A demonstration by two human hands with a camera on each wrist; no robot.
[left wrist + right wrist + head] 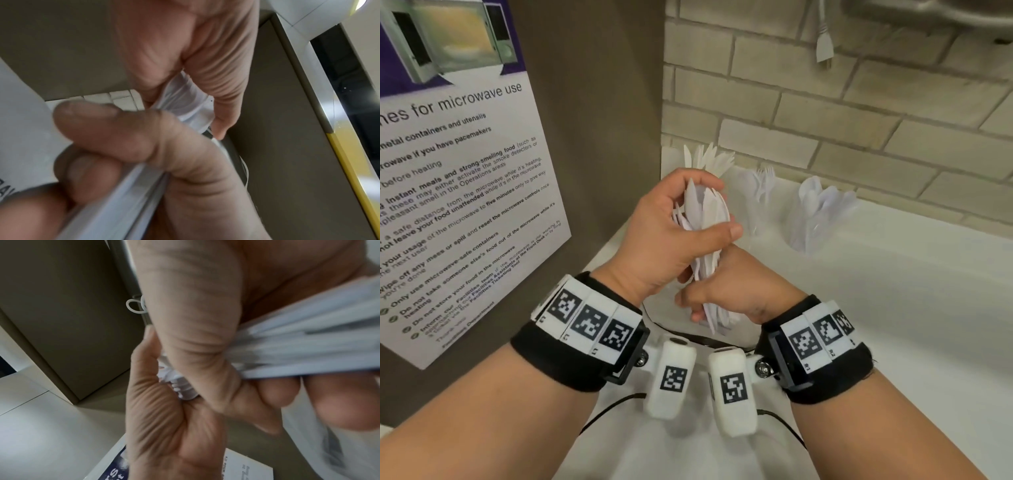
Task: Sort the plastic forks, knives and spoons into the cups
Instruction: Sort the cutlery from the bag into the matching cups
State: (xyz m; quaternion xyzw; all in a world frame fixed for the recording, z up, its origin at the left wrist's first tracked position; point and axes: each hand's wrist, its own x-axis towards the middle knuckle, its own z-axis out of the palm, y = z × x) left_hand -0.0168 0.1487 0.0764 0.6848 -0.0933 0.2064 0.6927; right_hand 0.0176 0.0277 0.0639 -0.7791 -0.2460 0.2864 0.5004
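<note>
Both hands are gripping one bundle of plastic knives (pixel 703 219), long axis upright: left hand (pixel 667 236) up top, right hand (pixel 726 291) below. Knife cup (pixel 709 161) sitting just beyond, far-left on bench (pixel 893 291), left hand nearer.

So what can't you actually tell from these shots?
- Bundle: head view, the left hand and right hand cover its middle, so the count and full mix are unclear.
- Leftmost cup: head view, the left hand hides its body.
- Both wrist views: blurred, fingers block the utensil ends.
- Poster: cut off by the left edge.
</note>
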